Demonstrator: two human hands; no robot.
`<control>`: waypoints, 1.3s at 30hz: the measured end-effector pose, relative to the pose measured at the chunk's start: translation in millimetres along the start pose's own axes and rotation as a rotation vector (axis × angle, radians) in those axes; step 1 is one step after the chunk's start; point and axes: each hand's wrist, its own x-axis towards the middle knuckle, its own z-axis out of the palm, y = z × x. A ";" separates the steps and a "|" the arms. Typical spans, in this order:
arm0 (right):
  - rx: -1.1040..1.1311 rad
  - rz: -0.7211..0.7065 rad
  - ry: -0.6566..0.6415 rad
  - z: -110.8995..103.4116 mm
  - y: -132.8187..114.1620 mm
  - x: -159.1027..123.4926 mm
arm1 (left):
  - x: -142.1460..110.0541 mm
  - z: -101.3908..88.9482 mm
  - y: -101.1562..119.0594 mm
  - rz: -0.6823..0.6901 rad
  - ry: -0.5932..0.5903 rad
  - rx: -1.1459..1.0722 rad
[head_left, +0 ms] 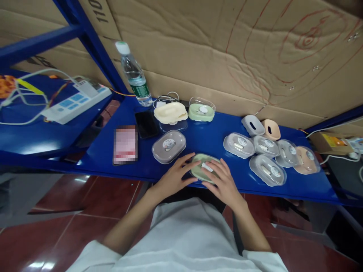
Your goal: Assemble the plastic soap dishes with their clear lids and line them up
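Note:
A pale green oval soap box (pixel 198 172) with a white piece on top lies at the table's front edge, between my hands. My left hand (pixel 176 174) grips its left end, thumb at the near side and fingers over the far side. Across its top and right end lie the fingers of my right hand (pixel 222 180), hiding much of it. Just to the left is a grey soap box (pixel 161 153) under a clear lid with a round label. Farther back stands another green soap box (pixel 201 113) with its clear cover raised behind it.
Several lidded soap boxes (pixel 268 170) cluster at the right, with open grey (pixel 253 125) and peach (pixel 271 129) ones behind. At the left are cream-coloured parts (pixel 171 112), a water bottle (pixel 137 81), a black phone (pixel 146 124) and a blurred-screen device (pixel 125 145). Cardboard (pixel 198 49) walls the back.

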 end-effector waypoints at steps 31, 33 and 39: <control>-0.206 -0.064 -0.083 -12.3 -6.5 32.2 | 0.9 8.6 5.1 -0.028 0.186 0.150; -0.225 -0.136 -0.131 -17.6 6.0 52.4 | 1.3 7.6 4.8 -0.047 0.250 0.150; -0.429 -0.056 -0.170 -30.1 60.5 104.8 | 0.6 6.1 9.3 -0.028 0.246 0.153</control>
